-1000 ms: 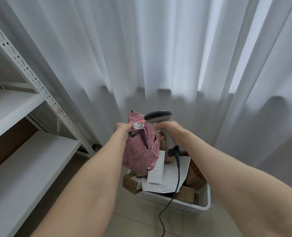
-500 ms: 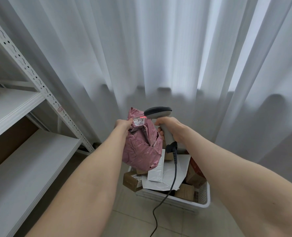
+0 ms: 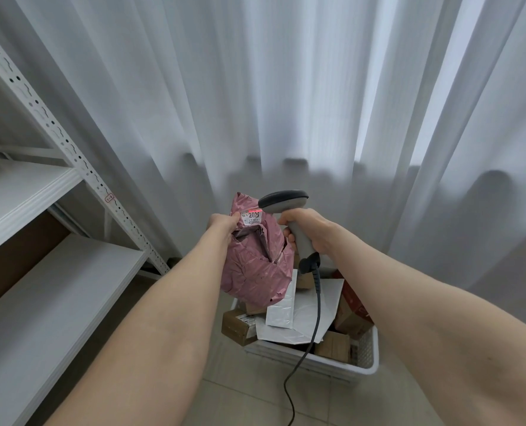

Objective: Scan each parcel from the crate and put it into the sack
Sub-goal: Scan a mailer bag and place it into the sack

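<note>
— Where's the parcel?
— The pink parcel (image 3: 255,265) hangs in the air above the crate (image 3: 370,362). The left grip (image 3: 223,224) pinches its top corner, just beside the white label (image 3: 251,219).
— And the right grip?
— The right grip (image 3: 310,230) is wrapped round the handle of the scanner (image 3: 283,200). The scanner's head sits close to the label, and a red line glows across the label's top edge. The cord (image 3: 317,318) hangs down over the crate, which holds boxes and white mailers.

Label (image 3: 251,218) on pink parcel (image 3: 252,273): "2025"
</note>
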The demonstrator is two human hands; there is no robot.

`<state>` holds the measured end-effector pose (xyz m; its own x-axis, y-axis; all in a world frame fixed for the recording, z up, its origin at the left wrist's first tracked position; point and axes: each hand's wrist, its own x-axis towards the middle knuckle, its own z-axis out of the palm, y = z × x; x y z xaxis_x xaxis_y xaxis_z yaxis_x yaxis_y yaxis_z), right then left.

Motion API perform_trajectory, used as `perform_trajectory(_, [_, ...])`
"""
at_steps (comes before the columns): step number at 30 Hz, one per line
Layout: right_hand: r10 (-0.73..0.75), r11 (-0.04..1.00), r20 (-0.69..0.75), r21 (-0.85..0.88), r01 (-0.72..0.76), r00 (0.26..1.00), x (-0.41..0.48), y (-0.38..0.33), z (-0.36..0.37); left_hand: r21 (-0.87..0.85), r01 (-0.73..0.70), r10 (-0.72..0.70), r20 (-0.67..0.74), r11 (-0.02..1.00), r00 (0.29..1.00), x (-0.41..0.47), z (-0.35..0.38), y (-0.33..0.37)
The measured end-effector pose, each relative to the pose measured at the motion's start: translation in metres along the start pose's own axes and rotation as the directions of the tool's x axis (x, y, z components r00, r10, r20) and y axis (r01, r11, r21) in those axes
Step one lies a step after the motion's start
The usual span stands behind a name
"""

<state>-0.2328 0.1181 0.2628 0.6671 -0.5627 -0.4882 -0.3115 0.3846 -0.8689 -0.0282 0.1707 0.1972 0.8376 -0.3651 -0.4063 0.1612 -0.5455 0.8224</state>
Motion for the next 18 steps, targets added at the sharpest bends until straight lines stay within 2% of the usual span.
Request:
perform_trajectory(7, [0.011, 0.999, -0.013, 0.049, -0.011, 1.0, 0.003, 0.0012, 0.0011, -0.004, -0.006, 0.006, 0.003, 1.0, 1.0, 0.0016, -0.0001, -0.0016])
perform_trajectory(18, [0.025, 0.999, -0.009, 0.027, -0.025, 1.0, 0.0058, -0.002, 0.0043, -0.001, -0.007, 0.007, 0.003, 1.0, 1.0, 0.0098, -0.006, -0.0017])
